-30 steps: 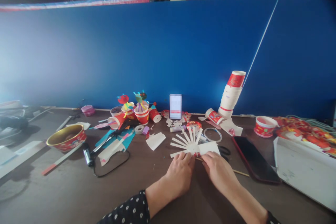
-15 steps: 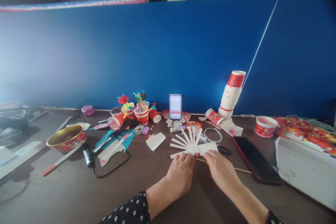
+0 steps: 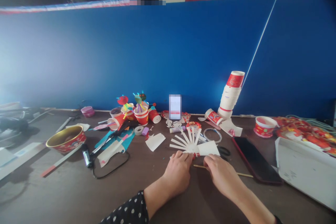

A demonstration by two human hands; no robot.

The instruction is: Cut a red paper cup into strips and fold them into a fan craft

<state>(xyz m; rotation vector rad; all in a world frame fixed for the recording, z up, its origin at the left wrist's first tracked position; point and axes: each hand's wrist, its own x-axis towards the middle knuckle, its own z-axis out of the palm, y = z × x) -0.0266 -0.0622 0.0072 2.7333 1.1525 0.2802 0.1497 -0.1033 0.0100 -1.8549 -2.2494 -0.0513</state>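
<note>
A white paper cup [image 3: 193, 148], cut into fanned strips and spread flat, lies on the table before me. My left hand [image 3: 180, 170] is closed on its near left edge, fingertips pressed down on it and partly hidden. Just off the cup's near right side, my right hand [image 3: 220, 172] is closed over a thin wooden stick [image 3: 245, 175]. Both ends of the stick show beyond the fingers. Behind the cut cup lie a glue stick [image 3: 177, 129] and a roll of clear tape [image 3: 212, 135]. Dark scissor handles [image 3: 224, 152] stick out at its right.
A phone [image 3: 257, 161] and a white tray-like piece [image 3: 307, 171] lie to the right. Stacked paper cups [image 3: 229, 94] lean by the blue partition [image 3: 168, 49]. To the left are a red-and-gold bowl [image 3: 65, 138], a glue gun [image 3: 87, 155] with its cord, and decorated cups [image 3: 141, 115].
My right hand has drawn back slightly toward me, off the paper, with the wooden stick. My left hand has shifted slightly left and stays on the cut cup.
</note>
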